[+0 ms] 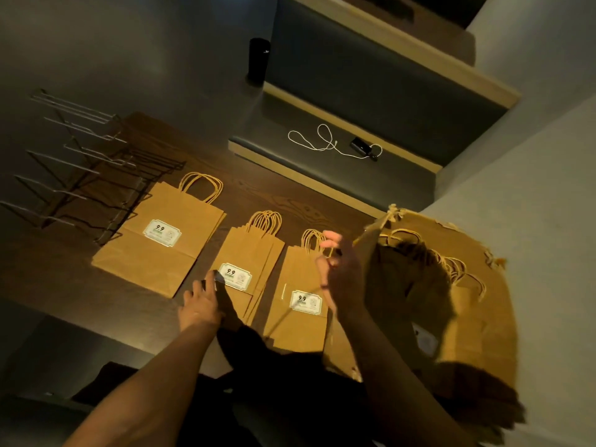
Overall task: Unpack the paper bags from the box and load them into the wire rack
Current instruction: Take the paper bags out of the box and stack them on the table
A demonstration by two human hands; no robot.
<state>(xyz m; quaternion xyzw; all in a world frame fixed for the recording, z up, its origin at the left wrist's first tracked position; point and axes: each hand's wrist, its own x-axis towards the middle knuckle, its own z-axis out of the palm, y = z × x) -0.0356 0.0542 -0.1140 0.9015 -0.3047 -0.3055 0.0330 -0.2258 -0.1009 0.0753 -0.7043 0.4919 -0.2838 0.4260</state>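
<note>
Lying beneath right hand (338, 275) grip: paper bags (300, 304).

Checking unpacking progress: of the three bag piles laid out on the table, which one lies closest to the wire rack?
The leftmost pile, the largest bags, lies right beside the wire rack. The middle pile and the right pile hold smaller bags, farther away.

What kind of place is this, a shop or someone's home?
Probably a small shop or café back area, though it is hard to be sure: stacks of brown paper carrier bags with printed labels lie on a dark wooden table beside an empty wire display rack.
</note>
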